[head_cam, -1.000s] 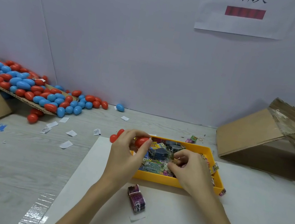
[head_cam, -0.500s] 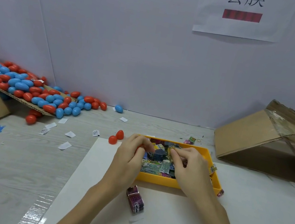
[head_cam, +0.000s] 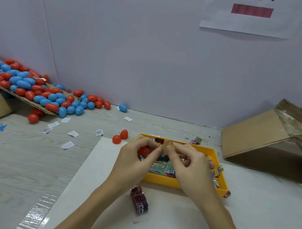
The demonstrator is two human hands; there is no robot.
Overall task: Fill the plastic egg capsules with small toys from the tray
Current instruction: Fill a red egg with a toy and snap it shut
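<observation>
Over the yellow tray (head_cam: 184,186), our left hand (head_cam: 134,159) cups a red egg half (head_cam: 144,150) while both hands' fingers (head_cam: 157,151) pinch a small wrapped toy (head_cam: 166,147); next we likely tuck it inside.

Red egg capsule (head_cam: 143,150) above yellow tray (head_cam: 163,180)

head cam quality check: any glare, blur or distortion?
Head view: soft, even light with faint shadows; glare on the tape strip and on the cardboard box film; wide-angle bowing of the wall seams; the small toy pinched over the yellow tray looks slightly blurred.
</observation>
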